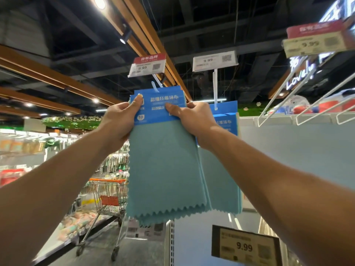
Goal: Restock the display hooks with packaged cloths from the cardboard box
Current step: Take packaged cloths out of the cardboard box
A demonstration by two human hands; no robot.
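Pinching the blue printed card header of the packaged cloths [165,166] at 9 and 3 o'clock, the left hand [119,120] and right hand [194,120] each have a closed grip on it, the teal, zigzag-hemmed stack hanging just under the display hook [158,80] at 12 o'clock.

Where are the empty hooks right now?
Head view, upper right: the empty white wire hooks jut from the top of the shelf panel, right of the hanging cloth pack and below the blurred 9.99 price tag.
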